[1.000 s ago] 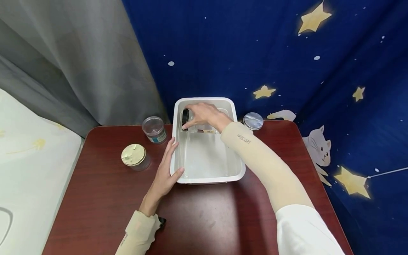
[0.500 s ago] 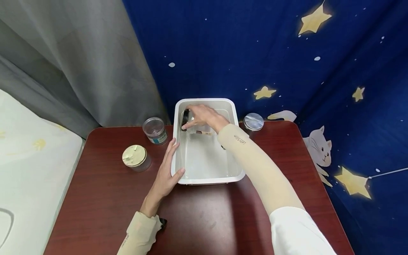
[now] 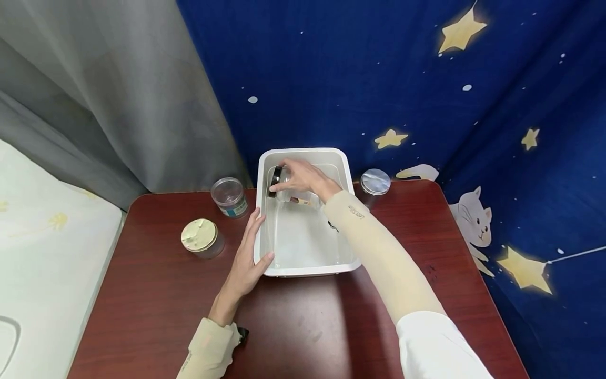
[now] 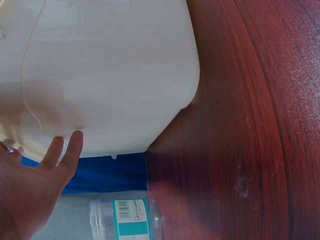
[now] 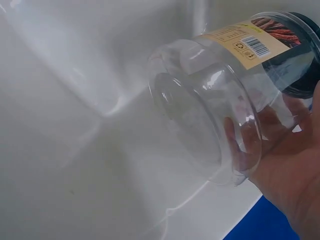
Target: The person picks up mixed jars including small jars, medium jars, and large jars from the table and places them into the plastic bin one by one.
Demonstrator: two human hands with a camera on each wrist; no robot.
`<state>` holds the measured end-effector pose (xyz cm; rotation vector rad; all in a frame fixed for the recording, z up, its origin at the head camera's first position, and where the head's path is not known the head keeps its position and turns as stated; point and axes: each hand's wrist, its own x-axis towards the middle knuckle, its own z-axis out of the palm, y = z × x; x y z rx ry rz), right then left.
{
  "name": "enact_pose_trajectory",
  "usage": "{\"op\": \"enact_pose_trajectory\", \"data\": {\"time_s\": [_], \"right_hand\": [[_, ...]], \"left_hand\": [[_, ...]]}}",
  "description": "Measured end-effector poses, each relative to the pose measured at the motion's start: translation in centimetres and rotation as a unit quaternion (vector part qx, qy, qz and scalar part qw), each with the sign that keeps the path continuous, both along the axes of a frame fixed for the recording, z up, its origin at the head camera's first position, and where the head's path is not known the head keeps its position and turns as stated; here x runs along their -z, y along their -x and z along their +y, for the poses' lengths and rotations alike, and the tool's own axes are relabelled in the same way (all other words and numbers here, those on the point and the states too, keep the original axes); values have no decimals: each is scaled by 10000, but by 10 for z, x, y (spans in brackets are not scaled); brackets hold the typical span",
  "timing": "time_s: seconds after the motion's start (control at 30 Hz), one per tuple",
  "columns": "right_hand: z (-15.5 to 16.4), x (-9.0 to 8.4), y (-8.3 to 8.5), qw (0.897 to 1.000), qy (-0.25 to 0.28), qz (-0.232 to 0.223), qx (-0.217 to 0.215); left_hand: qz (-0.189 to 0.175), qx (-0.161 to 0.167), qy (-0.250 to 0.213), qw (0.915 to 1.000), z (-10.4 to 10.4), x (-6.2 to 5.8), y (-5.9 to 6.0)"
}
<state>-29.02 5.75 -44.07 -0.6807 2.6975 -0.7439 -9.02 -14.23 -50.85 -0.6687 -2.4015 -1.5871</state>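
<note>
Two hands are busy at a white plastic tub [image 3: 307, 271] on the dark red table [image 3: 156, 295]. The right hand [image 3: 303, 179] reaches into the far end of the tub and has its fingers curled round a clear jar [image 5: 220, 100] with a black lid [image 3: 274, 180]; the jar lies tipped on its side, lid pointing away from the palm toward the tub's left wall, its clear bottom turned toward the wrist. A yellow label [image 5: 240, 42] with a barcode wraps the jar near the lid. Through the glass the fingertips [image 5: 240, 145] show pressed against its far side.

The left hand [image 3: 246, 258] lies flat against the outside of the tub's left wall, fingers straight and together along the side, thumb hooked over the near rim. It clasps nothing.

Just beyond those fingertips, on the table, stands a small clear container [image 3: 229, 196] with a blue label. Further out to the left of that hand sits a jar with a cream lid [image 3: 199, 235]. On the other side of the tub, past the right forearm, stands a jar with a silvery lid [image 3: 375, 181]. A blue star-printed curtain [image 3: 426, 79] hangs behind the table.
</note>
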Motion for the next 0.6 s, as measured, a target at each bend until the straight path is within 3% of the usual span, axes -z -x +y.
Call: {"op": "enact_pose_trajectory", "data": {"time_s": [0.37,0.6], "right_hand": [[2,12,1,9984,-554,-42,-54],[3,22,0,9988,-438,-219,95]], "left_hand": [[-44,46,-37,10000,1,0,0],[-105,29,-30,9999,0,0,-2]]}}
